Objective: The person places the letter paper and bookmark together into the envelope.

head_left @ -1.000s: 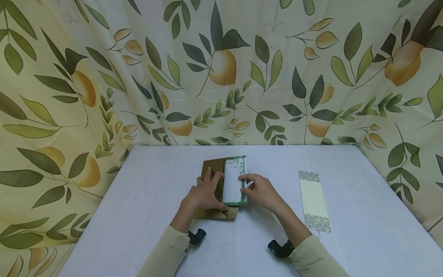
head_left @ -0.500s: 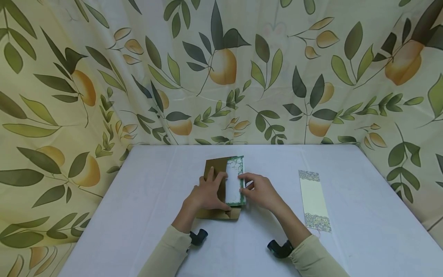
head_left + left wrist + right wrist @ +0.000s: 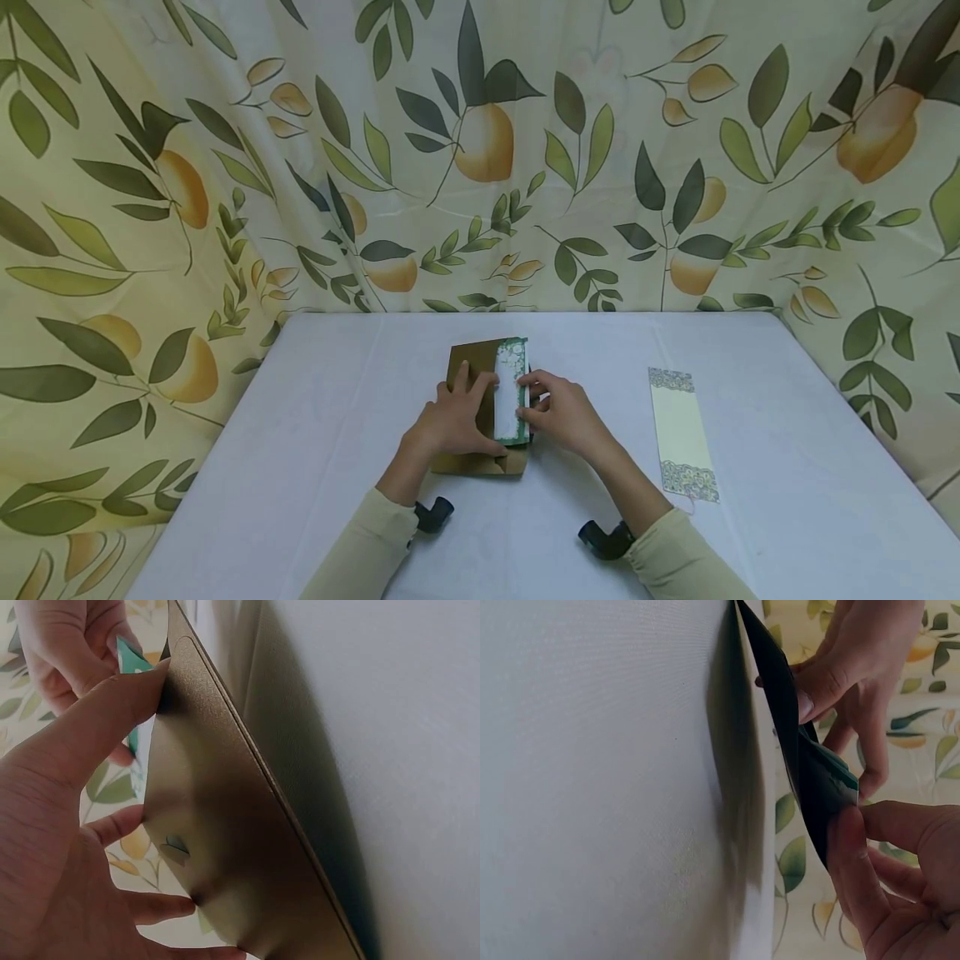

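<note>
Green borders the card [image 3: 507,404] at the brown envelope's [image 3: 474,357] right side, long axis front to back; our nearer right hand [image 3: 562,410] pinches its outer edge; our spread left hand [image 3: 452,422] touches the envelope.

L/R wrist pics dim; head pic brighter.

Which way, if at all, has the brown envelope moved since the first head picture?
Yes: the brown envelope has shifted slightly right, toward the cream card lying on the table.
</note>
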A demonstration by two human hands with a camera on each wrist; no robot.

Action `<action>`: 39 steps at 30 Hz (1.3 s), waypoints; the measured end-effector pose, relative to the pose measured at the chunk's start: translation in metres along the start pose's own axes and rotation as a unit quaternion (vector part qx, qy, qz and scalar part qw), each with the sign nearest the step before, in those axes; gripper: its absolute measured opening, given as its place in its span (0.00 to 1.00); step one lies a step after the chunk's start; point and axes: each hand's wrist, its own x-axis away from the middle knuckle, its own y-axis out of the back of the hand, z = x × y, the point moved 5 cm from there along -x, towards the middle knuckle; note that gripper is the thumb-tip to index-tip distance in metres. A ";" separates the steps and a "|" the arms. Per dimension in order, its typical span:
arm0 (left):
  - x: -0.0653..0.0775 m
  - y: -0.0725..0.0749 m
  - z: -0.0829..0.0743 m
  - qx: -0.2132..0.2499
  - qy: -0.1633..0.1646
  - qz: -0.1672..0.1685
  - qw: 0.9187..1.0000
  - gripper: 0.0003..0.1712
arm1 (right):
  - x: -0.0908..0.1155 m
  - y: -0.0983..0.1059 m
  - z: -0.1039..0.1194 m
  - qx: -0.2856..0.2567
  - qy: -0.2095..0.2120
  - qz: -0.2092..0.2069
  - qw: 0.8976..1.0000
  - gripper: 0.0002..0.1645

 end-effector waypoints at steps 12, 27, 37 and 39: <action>0.000 -0.002 -0.005 0.007 -0.001 0.004 1.000 0.60 | -0.001 -0.007 -0.003 -0.017 -0.011 0.009 1.000 0.25; -0.001 -0.003 -0.009 -0.001 -0.004 0.011 1.000 0.61 | -0.004 -0.015 -0.009 -0.023 -0.004 0.006 1.000 0.30; 0.000 -0.005 -0.011 0.002 -0.012 0.009 1.000 0.60 | -0.002 -0.020 -0.007 -0.041 -0.002 0.004 0.999 0.29; 0.000 -0.004 -0.011 0.002 -0.012 0.007 1.000 0.60 | -0.002 -0.020 -0.006 -0.040 0.000 0.004 0.999 0.27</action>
